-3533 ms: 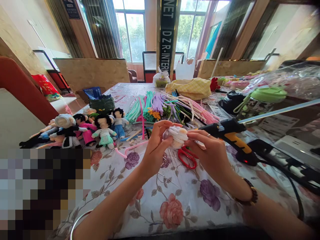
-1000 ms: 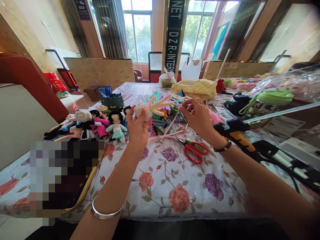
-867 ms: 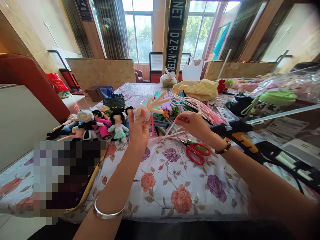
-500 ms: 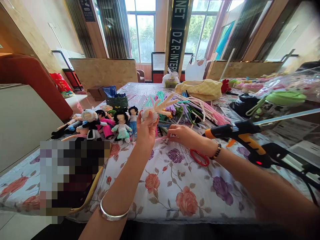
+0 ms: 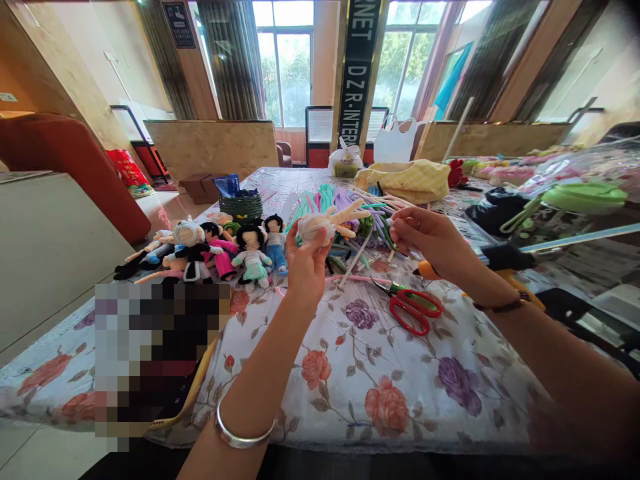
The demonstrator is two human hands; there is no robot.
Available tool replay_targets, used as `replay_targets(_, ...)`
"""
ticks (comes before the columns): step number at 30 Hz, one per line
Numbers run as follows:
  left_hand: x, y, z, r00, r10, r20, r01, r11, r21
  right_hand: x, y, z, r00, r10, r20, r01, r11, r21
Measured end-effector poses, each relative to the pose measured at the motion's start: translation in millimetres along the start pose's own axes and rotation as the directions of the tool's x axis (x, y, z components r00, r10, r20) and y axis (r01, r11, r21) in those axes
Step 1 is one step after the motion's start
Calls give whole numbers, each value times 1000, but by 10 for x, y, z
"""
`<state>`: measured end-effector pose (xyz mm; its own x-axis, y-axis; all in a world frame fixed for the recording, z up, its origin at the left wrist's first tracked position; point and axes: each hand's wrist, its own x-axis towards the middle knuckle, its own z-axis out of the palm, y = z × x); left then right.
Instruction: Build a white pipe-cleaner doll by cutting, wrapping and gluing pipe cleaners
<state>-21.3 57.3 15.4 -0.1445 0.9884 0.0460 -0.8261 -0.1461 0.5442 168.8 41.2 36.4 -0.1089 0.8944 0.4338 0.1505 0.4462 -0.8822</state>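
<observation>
My left hand (image 5: 307,267) is closed round a cream and white fuzzy doll piece (image 5: 320,225), whose pale limbs point up to the right. To its right, my right hand (image 5: 417,237) is raised with fingers pinched; a small whitish bit shows at the fingertips, too small to name. Below the hands, red-handled scissors (image 5: 413,310) lie on the flowered cloth (image 5: 280,347). A whitish stem (image 5: 356,259) and a pink stem (image 5: 337,278) lie between the hands. Behind them is a pile of coloured fuzzy stems (image 5: 327,195).
Several finished dolls (image 5: 253,257) sit at the left beside a dark green basket (image 5: 241,205). A yellow-edged device (image 5: 193,373), partly pixelated, lies at the front left. An orange and black glue gun (image 5: 505,260) is partly behind my right wrist. A yellow checked bag (image 5: 405,180) lies farther back.
My right hand has lifted off the cloth and moved right and up, uncovering the scissors and the whitish stem. My left hand still holds the doll piece. The view has shifted slightly.
</observation>
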Motion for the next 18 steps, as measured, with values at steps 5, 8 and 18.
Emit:
replay_targets(5, -99, -133, -3, 988, 30, 154, -54, 987, 154, -168, -119, -74, 982, 189, -8, -189, 982, 21)
replay_targets(8, -182, -220, -5, 934, 66, 351, -178, 938, 297, -265, -162, -96, 983, 184, -5, -184, 982, -45)
replay_targets(18, -369, -342, 14, 821, -7, 570, -254, 891, 376, -474, -268, -36, 1000, -25, 11, 26, 974, -225)
